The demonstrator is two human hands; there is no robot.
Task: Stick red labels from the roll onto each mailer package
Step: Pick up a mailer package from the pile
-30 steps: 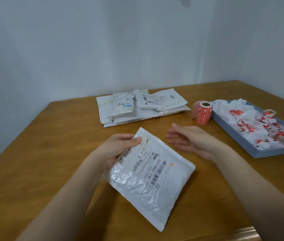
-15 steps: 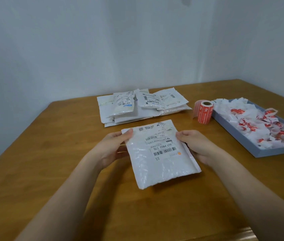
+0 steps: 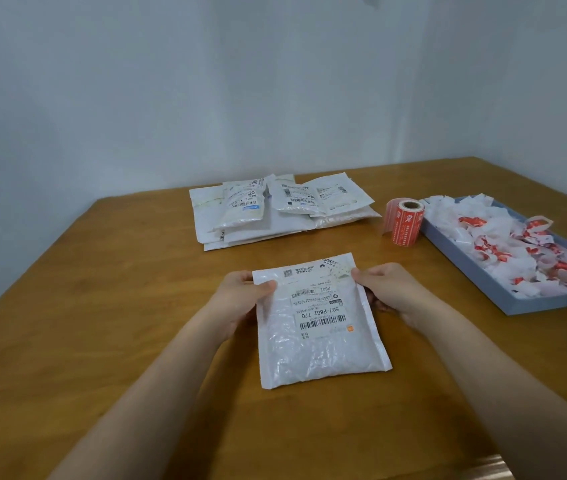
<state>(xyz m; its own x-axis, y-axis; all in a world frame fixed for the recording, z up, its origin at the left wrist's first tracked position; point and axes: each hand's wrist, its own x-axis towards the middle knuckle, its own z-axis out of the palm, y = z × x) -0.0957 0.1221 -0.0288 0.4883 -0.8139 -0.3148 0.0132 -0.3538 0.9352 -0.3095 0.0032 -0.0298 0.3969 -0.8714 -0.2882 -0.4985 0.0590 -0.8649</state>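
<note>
Mailer (image 3: 320, 323) lay on the table (image 3: 102, 306) directly in front of the person, shipping label up, print upside down to the camera. Left hand (image 3: 240, 299) gripped its far left corner, thumb curled on top, fingers beneath. Right hand (image 3: 389, 292) gripped the far right corner the same way, thumb on the top face. Both hands closed on the mailer; near edge appeared to rest on the table, though whether the far edge was lifted I could not tell.

Handling, judged: white bubble mailer, crinkled glossy film, likely light, soft and bendy, somewhat slippery. It would sag if held by one corner; best taken at two corners or along an edge, and pressed flat on the table for sticking. The bare film below the shipping label looked the best spot for a red label.

Legible print: "507-P802 T70" in large type, "P802" above it, barcodes, a QR code near the far edge. Smaller text too fine to read. No red label seen on this mailer.

Roll (image 3: 405, 221) of red labels stood upright to the right, well apart from the hands, just beside a grey tray (image 3: 476, 268) of white and red scraps. Roll print unreadable. Stack (image 3: 275, 213) of further mailers lay beyond.
</note>
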